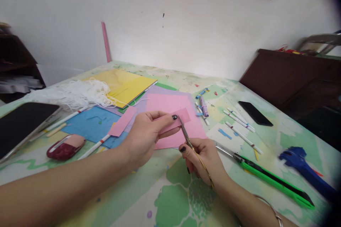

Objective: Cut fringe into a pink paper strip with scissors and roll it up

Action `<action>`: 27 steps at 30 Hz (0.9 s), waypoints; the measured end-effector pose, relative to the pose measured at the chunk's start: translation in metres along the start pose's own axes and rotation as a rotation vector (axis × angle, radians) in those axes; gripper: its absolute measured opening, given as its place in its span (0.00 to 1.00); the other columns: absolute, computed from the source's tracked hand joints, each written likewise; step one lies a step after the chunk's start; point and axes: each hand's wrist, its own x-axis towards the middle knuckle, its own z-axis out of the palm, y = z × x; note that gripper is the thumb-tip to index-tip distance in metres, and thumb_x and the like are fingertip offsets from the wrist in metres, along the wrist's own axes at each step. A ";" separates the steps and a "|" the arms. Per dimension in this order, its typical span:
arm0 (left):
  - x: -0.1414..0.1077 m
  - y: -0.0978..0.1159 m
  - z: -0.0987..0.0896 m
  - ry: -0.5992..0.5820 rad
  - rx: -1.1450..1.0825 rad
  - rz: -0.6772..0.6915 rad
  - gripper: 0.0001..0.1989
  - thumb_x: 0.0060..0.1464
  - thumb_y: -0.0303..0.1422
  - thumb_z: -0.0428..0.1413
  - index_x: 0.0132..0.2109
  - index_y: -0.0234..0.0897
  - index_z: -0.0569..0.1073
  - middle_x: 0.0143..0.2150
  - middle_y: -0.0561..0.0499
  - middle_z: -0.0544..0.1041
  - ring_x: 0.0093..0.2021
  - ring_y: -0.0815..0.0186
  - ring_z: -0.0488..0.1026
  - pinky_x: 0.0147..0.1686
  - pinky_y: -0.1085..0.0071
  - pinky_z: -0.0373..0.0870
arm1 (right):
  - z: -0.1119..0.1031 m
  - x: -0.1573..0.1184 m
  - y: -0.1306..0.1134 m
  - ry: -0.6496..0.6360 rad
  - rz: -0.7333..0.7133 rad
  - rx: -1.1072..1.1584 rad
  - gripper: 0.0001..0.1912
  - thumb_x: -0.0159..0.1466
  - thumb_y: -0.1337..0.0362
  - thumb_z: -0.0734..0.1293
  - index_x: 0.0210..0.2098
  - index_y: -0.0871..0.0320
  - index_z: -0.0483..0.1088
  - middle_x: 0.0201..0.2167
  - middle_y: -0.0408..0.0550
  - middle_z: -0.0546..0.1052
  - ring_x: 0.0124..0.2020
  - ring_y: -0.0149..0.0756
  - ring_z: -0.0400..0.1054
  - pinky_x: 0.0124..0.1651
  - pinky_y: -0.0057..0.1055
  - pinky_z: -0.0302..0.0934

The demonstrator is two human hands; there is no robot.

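So the left hand [145,134] has a small pink paper strip [171,126] pinched between thumb and fingers, held up over the bigger pink sheet [165,103] in the middle of the worktop [149,188]. The right hand [205,158] is curled around a pair of gold-handled scissors [188,139], thumb and fingers closed in on the handles. The blade tips are right up at the strip, by the left thumb; it's too blurry to tell if they're actually biting into the paper.

The pink sheet overlaps a lilac sheet [193,100], and off to the left there's a blue sheet [82,126] with another pink strip [124,122] near the left wrist. Behind that, a yellow sheet [137,89] lies next to a messy heap of white string [71,94].

Over on the right, a green box cutter [274,180] lies just beside the right hand with its blade out, and past it are a few white sticks with coloured bands [243,137], a black phone [255,113] and a dark blue tool [306,170] I can't identify.
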 end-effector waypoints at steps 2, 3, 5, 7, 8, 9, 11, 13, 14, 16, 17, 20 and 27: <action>0.000 0.000 0.000 0.001 0.002 0.005 0.05 0.47 0.27 0.62 0.30 0.27 0.75 0.35 0.45 0.78 0.40 0.64 0.76 0.45 0.69 0.75 | 0.000 0.000 -0.001 0.002 0.002 0.003 0.25 0.55 0.45 0.65 0.16 0.58 0.60 0.08 0.39 0.61 0.09 0.22 0.49 0.13 0.21 0.43; -0.001 0.000 0.000 -0.001 0.004 0.007 0.05 0.47 0.27 0.62 0.30 0.27 0.75 0.35 0.45 0.78 0.40 0.64 0.75 0.44 0.69 0.75 | 0.000 0.000 -0.001 0.001 0.004 0.006 0.25 0.55 0.45 0.65 0.16 0.58 0.60 0.08 0.39 0.62 0.09 0.22 0.49 0.13 0.21 0.43; 0.000 0.000 0.001 -0.004 0.007 0.008 0.05 0.47 0.27 0.62 0.30 0.27 0.75 0.35 0.45 0.78 0.40 0.63 0.75 0.44 0.69 0.75 | 0.000 0.000 -0.001 -0.001 0.013 0.004 0.25 0.55 0.45 0.65 0.16 0.58 0.60 0.08 0.39 0.62 0.09 0.22 0.49 0.13 0.21 0.43; 0.000 0.000 0.001 -0.002 0.008 0.004 0.06 0.47 0.28 0.62 0.30 0.27 0.75 0.35 0.45 0.78 0.40 0.63 0.75 0.44 0.69 0.75 | 0.001 0.000 -0.001 0.002 0.020 0.002 0.25 0.55 0.44 0.65 0.16 0.58 0.60 0.07 0.39 0.62 0.09 0.22 0.49 0.13 0.21 0.43; 0.000 0.000 0.001 -0.001 0.007 0.002 0.06 0.46 0.28 0.62 0.29 0.27 0.75 0.35 0.45 0.78 0.41 0.63 0.75 0.45 0.69 0.74 | 0.001 0.000 -0.001 0.005 0.020 0.001 0.25 0.55 0.44 0.65 0.16 0.58 0.60 0.07 0.39 0.62 0.09 0.22 0.49 0.13 0.21 0.43; 0.000 0.000 0.001 -0.001 0.005 0.002 0.06 0.46 0.28 0.62 0.29 0.27 0.75 0.35 0.45 0.78 0.41 0.63 0.75 0.45 0.69 0.74 | 0.001 0.000 -0.001 0.008 0.019 0.001 0.25 0.55 0.44 0.65 0.16 0.58 0.59 0.07 0.39 0.61 0.09 0.22 0.49 0.13 0.21 0.43; 0.000 0.000 0.000 -0.006 0.002 0.006 0.06 0.46 0.28 0.62 0.29 0.27 0.75 0.35 0.45 0.78 0.41 0.63 0.75 0.45 0.68 0.74 | 0.001 0.000 -0.001 0.013 0.012 -0.002 0.25 0.55 0.44 0.65 0.15 0.58 0.59 0.07 0.39 0.61 0.09 0.22 0.49 0.13 0.21 0.43; 0.000 0.001 0.000 -0.011 -0.002 0.007 0.06 0.46 0.28 0.62 0.29 0.28 0.75 0.34 0.45 0.78 0.40 0.63 0.76 0.46 0.68 0.74 | 0.001 0.000 -0.001 0.014 0.004 -0.010 0.25 0.55 0.45 0.65 0.15 0.58 0.59 0.07 0.39 0.61 0.09 0.22 0.49 0.13 0.21 0.43; 0.000 0.001 0.000 -0.012 -0.003 0.006 0.06 0.46 0.28 0.62 0.29 0.28 0.75 0.34 0.46 0.78 0.40 0.64 0.76 0.46 0.68 0.74 | 0.001 0.000 -0.001 0.012 0.002 -0.013 0.25 0.55 0.45 0.65 0.16 0.58 0.59 0.07 0.39 0.61 0.09 0.23 0.49 0.13 0.21 0.44; -0.001 0.002 0.000 -0.011 -0.003 0.003 0.05 0.46 0.28 0.62 0.28 0.28 0.75 0.33 0.46 0.78 0.39 0.64 0.76 0.46 0.67 0.73 | 0.001 0.000 0.000 0.007 -0.005 -0.017 0.25 0.56 0.45 0.65 0.16 0.58 0.59 0.07 0.39 0.61 0.10 0.23 0.50 0.14 0.21 0.44; -0.001 0.002 0.001 -0.010 -0.001 0.004 0.05 0.46 0.28 0.62 0.28 0.29 0.75 0.33 0.47 0.78 0.39 0.64 0.76 0.46 0.67 0.73 | 0.001 0.000 0.000 0.005 -0.012 -0.017 0.26 0.56 0.44 0.65 0.16 0.58 0.59 0.08 0.39 0.61 0.10 0.23 0.50 0.14 0.22 0.44; 0.000 0.002 0.001 -0.016 0.007 0.005 0.05 0.45 0.28 0.63 0.28 0.29 0.75 0.33 0.46 0.78 0.40 0.64 0.76 0.47 0.66 0.72 | 0.001 -0.001 0.002 -0.004 -0.035 -0.009 0.27 0.56 0.41 0.62 0.17 0.58 0.59 0.08 0.39 0.61 0.10 0.23 0.50 0.13 0.22 0.44; 0.000 -0.001 -0.002 -0.046 -0.005 0.012 0.05 0.47 0.29 0.62 0.29 0.29 0.76 0.34 0.45 0.79 0.40 0.64 0.76 0.48 0.66 0.72 | 0.000 -0.003 0.004 -0.046 -0.070 0.048 0.29 0.59 0.39 0.59 0.21 0.59 0.62 0.10 0.39 0.60 0.11 0.23 0.49 0.13 0.22 0.43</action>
